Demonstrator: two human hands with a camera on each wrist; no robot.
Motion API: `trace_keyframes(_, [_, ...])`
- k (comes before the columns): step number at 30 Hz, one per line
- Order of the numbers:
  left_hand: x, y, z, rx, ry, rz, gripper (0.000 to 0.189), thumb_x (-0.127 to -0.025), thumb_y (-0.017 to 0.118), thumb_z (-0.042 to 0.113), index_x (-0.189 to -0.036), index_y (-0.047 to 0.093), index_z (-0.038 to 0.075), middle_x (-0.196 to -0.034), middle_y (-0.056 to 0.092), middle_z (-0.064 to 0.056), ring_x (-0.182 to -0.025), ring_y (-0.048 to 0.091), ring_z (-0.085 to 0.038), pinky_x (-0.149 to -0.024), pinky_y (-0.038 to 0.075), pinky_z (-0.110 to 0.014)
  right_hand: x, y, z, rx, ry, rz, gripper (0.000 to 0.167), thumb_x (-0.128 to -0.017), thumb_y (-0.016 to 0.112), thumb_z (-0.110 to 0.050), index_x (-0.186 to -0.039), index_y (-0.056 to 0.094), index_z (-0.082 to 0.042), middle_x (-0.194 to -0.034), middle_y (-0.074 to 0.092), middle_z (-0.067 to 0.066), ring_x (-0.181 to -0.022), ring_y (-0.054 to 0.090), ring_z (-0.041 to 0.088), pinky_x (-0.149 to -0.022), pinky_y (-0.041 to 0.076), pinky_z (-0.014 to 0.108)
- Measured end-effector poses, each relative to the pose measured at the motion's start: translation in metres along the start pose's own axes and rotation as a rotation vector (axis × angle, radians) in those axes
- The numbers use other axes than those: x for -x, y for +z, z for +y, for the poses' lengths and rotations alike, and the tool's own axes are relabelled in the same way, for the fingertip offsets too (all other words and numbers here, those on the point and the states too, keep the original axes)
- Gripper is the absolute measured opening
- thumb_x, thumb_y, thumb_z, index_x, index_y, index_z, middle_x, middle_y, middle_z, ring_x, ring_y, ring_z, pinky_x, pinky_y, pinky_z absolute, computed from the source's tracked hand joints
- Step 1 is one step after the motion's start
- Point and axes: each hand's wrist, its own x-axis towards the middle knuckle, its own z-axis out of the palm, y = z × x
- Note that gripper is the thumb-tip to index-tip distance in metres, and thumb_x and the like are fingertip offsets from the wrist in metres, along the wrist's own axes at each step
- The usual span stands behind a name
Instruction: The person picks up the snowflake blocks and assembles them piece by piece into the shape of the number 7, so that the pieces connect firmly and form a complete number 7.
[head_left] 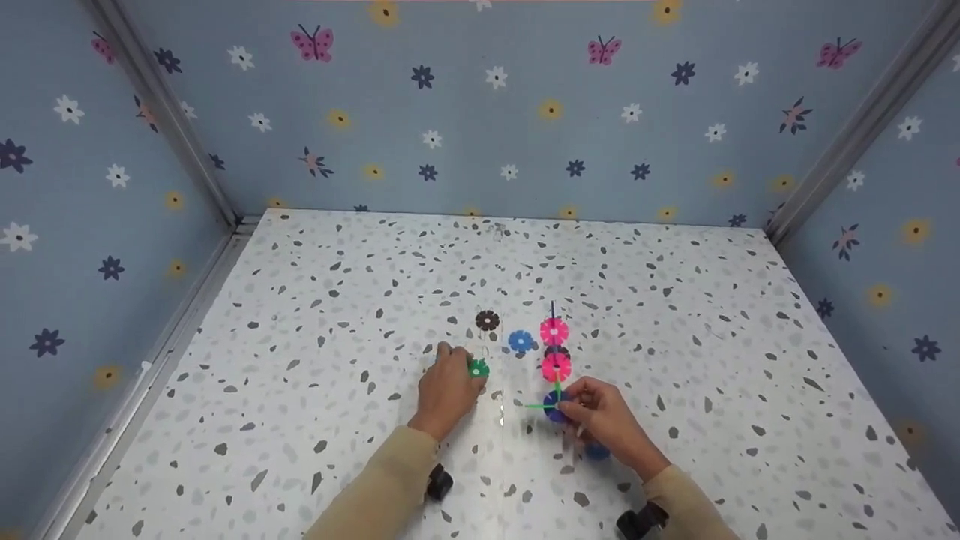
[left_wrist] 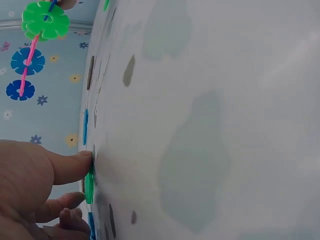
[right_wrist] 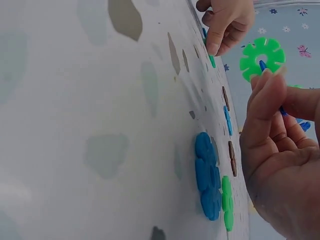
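Hands apart: R hand [head_left: 609, 424] pinches dark blue disc [head_left: 550, 415] at near end of linked chain [head_left: 556, 375]; L hand [head_left: 448, 386] pinches loose green disc [head_left: 482, 367], flat on table [head_left: 262, 420]. Risk: chain's gripped at one end only, so its wt. could lever a slot loose; loose disc's thin edge could slip. Chain: pink, blue & green notched rounds, slotted crosswise, approx. straight, held off table.

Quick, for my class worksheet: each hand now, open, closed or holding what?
Left hand: touching the green disc; grip cannot be told.
Right hand: closed, holding a dark blue disc joined to others.
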Motion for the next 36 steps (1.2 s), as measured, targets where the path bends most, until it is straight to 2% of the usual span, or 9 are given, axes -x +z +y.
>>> trace_keyframes(9, [0.003, 0.001, -0.002, 0.008, -0.013, -0.029, 0.047, -0.085, 0.078, 0.026, -0.119, 0.062, -0.002, -0.115, 0.053, -0.018, -0.089, 0.063, -0.032, -0.080, 0.052, -0.047, 0.000, 0.001, 0.003, 0.034, -0.034, 0.015, 0.015, -0.092, 0.068, -0.005, -0.102, 0.059, 0.002, -0.078, 0.065, 0.008, -0.063, 0.058, 0.017, -0.048, 0.049, 0.027])
trace_keyframes(18, [0.012, -0.001, -0.004, 0.158, 0.005, -0.046, 0.029, -0.084, 0.079, 0.017, -0.102, 0.057, 0.011, -0.085, 0.058, -0.001, -0.074, 0.056, -0.018, -0.064, 0.048, -0.036, 0.002, 0.005, 0.004, 0.046, -0.046, -0.018, 0.014, -0.092, 0.067, -0.004, -0.101, 0.058, 0.002, -0.078, 0.065, 0.010, -0.057, 0.056, 0.017, -0.045, 0.049, 0.027])
trace_keyframes(21, [0.019, -0.001, -0.003, 0.274, 0.022, -0.052, 0.020, -0.088, 0.074, 0.014, -0.101, 0.059, 0.011, -0.076, 0.059, 0.003, -0.066, 0.054, -0.015, -0.062, 0.047, -0.039, 0.001, 0.004, 0.002, 0.045, -0.046, 0.000, 0.015, -0.092, 0.067, -0.004, -0.102, 0.059, 0.002, -0.078, 0.064, 0.009, -0.059, 0.057, 0.018, -0.046, 0.048, 0.027])
trace_keyframes(23, [0.025, -0.001, -0.002, 0.392, 0.043, -0.066, 0.019, -0.090, 0.072, 0.012, -0.105, 0.062, 0.008, -0.075, 0.061, 0.004, -0.066, 0.055, -0.013, -0.082, 0.047, -0.048, 0.001, 0.004, 0.001, 0.039, -0.034, 0.016, 0.015, -0.092, 0.067, -0.004, -0.102, 0.059, 0.002, -0.078, 0.064, 0.009, -0.059, 0.057, 0.018, -0.046, 0.048, 0.027])
trace_keyframes(25, [0.031, -0.001, 0.000, 0.528, 0.057, -0.099, 0.024, -0.091, 0.071, 0.012, -0.113, 0.064, 0.005, -0.076, 0.063, 0.004, -0.065, 0.057, -0.013, -0.084, 0.047, -0.050, 0.000, 0.003, 0.002, 0.033, -0.023, 0.030, 0.015, -0.091, 0.068, -0.003, -0.103, 0.059, 0.002, -0.078, 0.063, 0.009, -0.060, 0.057, 0.019, -0.046, 0.048, 0.027])
trace_keyframes(28, [0.039, 0.000, 0.002, 0.689, 0.076, -0.159, 0.030, -0.091, 0.071, 0.012, -0.118, 0.065, 0.001, -0.075, 0.067, -0.002, -0.061, 0.056, -0.012, -0.079, 0.051, -0.041, 0.001, 0.002, 0.001, 0.024, -0.016, 0.041, 0.014, -0.092, 0.066, -0.001, -0.103, 0.059, 0.002, -0.079, 0.063, 0.008, -0.061, 0.058, 0.019, -0.046, 0.048, 0.027])
trace_keyframes(30, [0.043, 0.002, 0.004, 0.754, 0.075, -0.185, 0.027, -0.090, 0.072, 0.011, -0.115, 0.067, 0.001, -0.074, 0.067, -0.005, -0.057, 0.055, -0.011, -0.056, 0.049, -0.031, 0.001, 0.002, 0.001, 0.020, -0.019, 0.044, 0.013, -0.092, 0.065, 0.000, -0.103, 0.059, 0.003, -0.079, 0.062, 0.008, -0.061, 0.057, 0.019, -0.046, 0.048, 0.027])
trace_keyframes(34, [0.046, 0.007, 0.007, 0.814, 0.056, -0.196, 0.018, -0.088, 0.072, 0.008, -0.105, 0.070, 0.003, -0.074, 0.068, -0.009, -0.056, 0.056, -0.016, -0.052, 0.048, -0.023, 0.001, 0.002, 0.002, 0.010, -0.020, 0.042, 0.012, -0.093, 0.064, 0.000, -0.104, 0.059, 0.003, -0.078, 0.060, 0.008, -0.061, 0.056, 0.019, -0.046, 0.048, 0.027])
trace_keyframes(36, [0.047, 0.008, 0.008, 0.836, 0.044, -0.196, 0.017, -0.088, 0.071, 0.004, -0.104, 0.069, 0.001, -0.074, 0.067, -0.011, -0.058, 0.059, -0.027, -0.052, 0.047, -0.024, 0.001, 0.002, 0.003, 0.009, -0.016, 0.035, 0.013, -0.093, 0.065, -0.001, -0.104, 0.059, 0.002, -0.079, 0.061, 0.008, -0.062, 0.056, 0.019, -0.047, 0.048, 0.027])
